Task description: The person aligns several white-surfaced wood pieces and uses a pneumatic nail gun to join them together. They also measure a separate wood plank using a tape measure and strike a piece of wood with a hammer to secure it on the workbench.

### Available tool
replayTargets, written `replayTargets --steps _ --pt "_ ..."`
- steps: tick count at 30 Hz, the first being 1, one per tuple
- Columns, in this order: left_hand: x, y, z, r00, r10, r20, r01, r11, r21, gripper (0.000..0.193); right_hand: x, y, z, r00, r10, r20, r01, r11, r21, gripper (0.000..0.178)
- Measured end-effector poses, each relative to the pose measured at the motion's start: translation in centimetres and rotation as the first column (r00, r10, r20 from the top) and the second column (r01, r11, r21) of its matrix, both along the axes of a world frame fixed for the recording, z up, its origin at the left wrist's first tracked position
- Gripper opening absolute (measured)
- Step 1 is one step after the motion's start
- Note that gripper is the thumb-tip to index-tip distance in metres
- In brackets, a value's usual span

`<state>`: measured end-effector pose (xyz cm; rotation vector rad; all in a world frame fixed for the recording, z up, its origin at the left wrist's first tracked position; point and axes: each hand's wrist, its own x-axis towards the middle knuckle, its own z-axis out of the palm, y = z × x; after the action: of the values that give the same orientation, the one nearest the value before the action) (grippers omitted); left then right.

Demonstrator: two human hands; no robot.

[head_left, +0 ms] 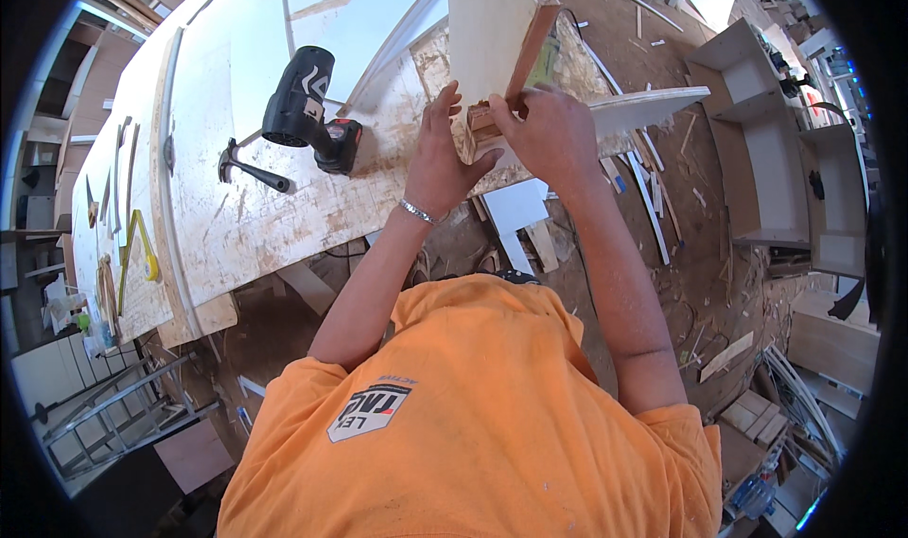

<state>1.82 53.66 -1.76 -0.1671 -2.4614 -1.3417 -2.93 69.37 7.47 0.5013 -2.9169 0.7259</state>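
In front of me stands a tall pale wooden panel piece [492,27] with a brown edge, beside a small reddish-brown wooden block or recess [480,119] at its lower end. My left hand [437,164] is beside that end, its fingers apart and thumb stretched out, holding nothing. At the right of the same end, my right hand [553,136] has its fingers curled and thumb drawn in against the wood. Whatever it pinches is hidden by the fingers. Left of my left hand, a black cordless power tool [307,103] rests on the workbench [312,211].
A hammer [253,167] lies left of the power tool. Farther left are a long wooden strip [168,159] and a yellow tool [148,254]. A white-edged board [653,105] juts out to the right. Open cabinets [757,150] and floor scraps [653,197] are at right; a ladder [118,401] is lower left.
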Motion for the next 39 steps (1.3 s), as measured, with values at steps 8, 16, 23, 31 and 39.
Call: replayTargets --steps 8,16,23,31,39 --pt "-1.4 -0.7 1.4 0.998 0.008 -0.064 -0.016 0.992 -0.124 0.129 0.0 -0.1 0.5 1.000 -0.015 0.026 0.015 1.000 0.012 0.048" --pt "-0.6 -1.8 4.6 0.995 -0.054 -0.082 0.038 0.982 -0.184 0.147 0.2 -0.2 0.8 0.998 -0.027 0.051 0.025 0.999 0.039 0.046" --pt "-5.2 -5.0 15.5 0.783 -0.255 -0.568 0.015 0.920 -0.392 0.129 0.3 -0.1 0.1 1.000 -0.002 0.009 0.002 1.000 0.014 0.044" --pt "-7.3 -3.0 18.5 0.837 -0.383 -0.392 0.088 0.800 -0.594 0.100 0.3 0.2 -0.5 0.997 0.014 -0.080 -0.017 0.999 -0.043 0.032" --pt "-6.7 -2.9 17.7 0.825 -0.416 -0.383 0.175 0.831 -0.527 0.097 1.0 2.8 0.6 0.986 0.134 0.104 -0.122 0.986 -0.115 0.034"
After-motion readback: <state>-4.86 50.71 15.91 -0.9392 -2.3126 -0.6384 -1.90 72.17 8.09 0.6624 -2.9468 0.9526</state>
